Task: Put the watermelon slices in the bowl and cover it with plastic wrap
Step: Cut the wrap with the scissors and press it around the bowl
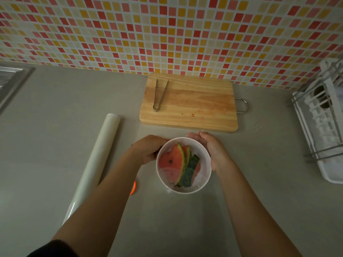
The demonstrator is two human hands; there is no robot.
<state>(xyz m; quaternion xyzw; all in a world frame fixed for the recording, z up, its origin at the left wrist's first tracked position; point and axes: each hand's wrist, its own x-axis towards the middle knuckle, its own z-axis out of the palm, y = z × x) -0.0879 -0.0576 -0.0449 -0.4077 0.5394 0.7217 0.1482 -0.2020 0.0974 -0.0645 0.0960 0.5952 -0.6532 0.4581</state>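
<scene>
A white bowl (199, 145) stands on the grey counter and holds several watermelon slices (173, 161), red flesh up with green rinds. A clear sheet of plastic wrap (201, 178) lies stretched over the bowl's mouth, with glints near the rim. My left hand (148, 148) presses against the bowl's left side, fingers curled around it. On the right side my right hand (213, 149) cups the wall, fingers flat on the wrap. The plastic wrap roll (100, 156) lies on the counter to the left of my left forearm.
A wooden cutting board (191, 106) with metal tongs (159, 94) lies behind the bowl by the tiled wall. A white dish rack (323, 115) stands at the right edge. A sink corner (11, 78) shows far left. A small orange object (133, 187) peeks out beside my left forearm.
</scene>
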